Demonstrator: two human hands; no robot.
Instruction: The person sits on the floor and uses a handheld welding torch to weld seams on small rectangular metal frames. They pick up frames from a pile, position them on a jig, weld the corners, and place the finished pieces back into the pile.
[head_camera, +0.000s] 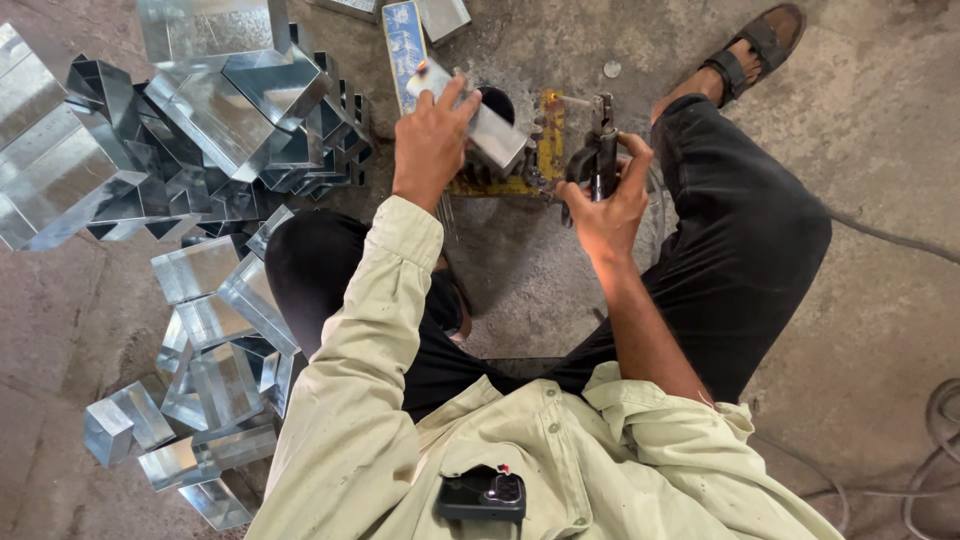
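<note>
A folded sheet-metal piece (480, 118) is being held by the left hand (432, 140) over a small yellow jig (548, 140) that is standing on the concrete floor (860, 200). The fingers of this hand are being pressed around the near end of the piece, with the thumb lying on its upper face, so the piece is being pinched and is reaching away to the right, beyond the fingertips. A dark clamp-like tool (600, 150) is being gripped by the right hand (608, 205), whose fingers are closed around its handle; the tool's tip is just beside the far end of the piece, but contact cannot be told.

As a judgement, the work seems to be well advanced but not finished: a large heap of shiny metal boxes (200, 130) is lying at the left, and more boxes (210, 370) are lying beside the left knee, while only one piece is being worked on.
</note>
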